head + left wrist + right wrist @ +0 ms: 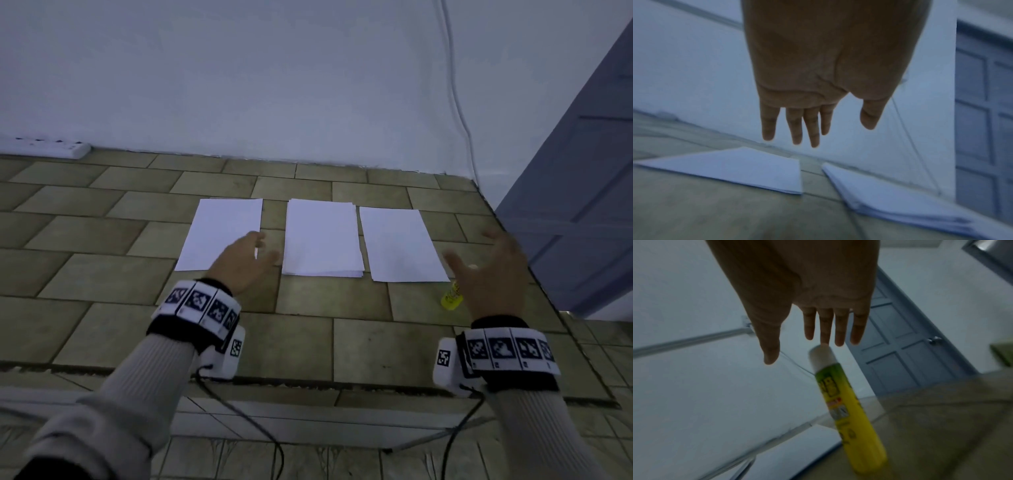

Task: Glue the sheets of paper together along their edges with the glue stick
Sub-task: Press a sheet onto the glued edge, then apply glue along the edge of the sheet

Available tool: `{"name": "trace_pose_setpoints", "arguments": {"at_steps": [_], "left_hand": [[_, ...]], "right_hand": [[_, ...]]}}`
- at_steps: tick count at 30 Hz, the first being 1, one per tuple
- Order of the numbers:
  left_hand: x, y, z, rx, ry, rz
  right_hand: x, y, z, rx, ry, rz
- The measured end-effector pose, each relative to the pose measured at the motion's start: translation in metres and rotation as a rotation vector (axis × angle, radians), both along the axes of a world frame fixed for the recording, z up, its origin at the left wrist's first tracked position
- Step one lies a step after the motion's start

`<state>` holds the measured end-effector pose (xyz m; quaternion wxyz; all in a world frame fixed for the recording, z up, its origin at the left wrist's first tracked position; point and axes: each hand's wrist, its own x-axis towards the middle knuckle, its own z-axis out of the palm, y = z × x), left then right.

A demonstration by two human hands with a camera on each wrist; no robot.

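Three lots of white paper lie side by side on the tiled surface: a left sheet (pixel 222 233), a middle stack (pixel 322 236) of several sheets and a right sheet (pixel 400 243). My left hand (pixel 260 250) hovers open over the left sheet's near right corner, fingers straight (pixel 812 129), holding nothing. The left sheet (pixel 740 170) and the stack (pixel 890 196) show below it in the left wrist view. A yellow glue stick (pixel 451 298) with a white cap lies beside the right sheet's near corner. My right hand (pixel 479 253) hovers open just above the glue stick (pixel 851 410), fingers spread, not touching it.
A white power strip (pixel 48 148) lies at the far left by the wall. A thin cable (pixel 459 102) runs down the wall. A grey-blue door (pixel 589 192) stands at the right, past the surface's right edge. Wrist cables hang over the near edge (pixel 308 382).
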<state>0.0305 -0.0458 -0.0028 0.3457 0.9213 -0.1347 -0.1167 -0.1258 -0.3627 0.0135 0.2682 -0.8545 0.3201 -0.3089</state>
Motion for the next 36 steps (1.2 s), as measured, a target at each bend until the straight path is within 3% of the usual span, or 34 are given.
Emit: {"name": "trace_pose_setpoints", "arguments": {"at_steps": [3,7,14,25,31,36], "left_hand": [[0.034,0.003,-0.016,0.297,-0.083,0.106],[0.053,0.007,-0.039,0.604,-0.001,0.132],[0.067,0.015,-0.050,0.659,-0.019,0.029],[0.071,0.027,-0.048,0.518,-0.064,0.030],[0.063,0.026,-0.011,0.286,-0.249,0.217],[0.031,0.002,0.030,-0.097,-0.312,0.125]], "right_hand": [[-0.008,-0.005,-0.012,0.236,0.086,-0.044],[-0.009,-0.004,-0.032,0.347,0.115,-0.024],[-0.005,-0.001,-0.043,0.281,0.196,0.015],[-0.004,0.000,-0.043,0.255,0.214,0.010],[-0.003,-0.003,-0.046,0.259,0.217,0.017],[-0.003,-0.005,-0.045,0.272,0.239,0.021]]}}
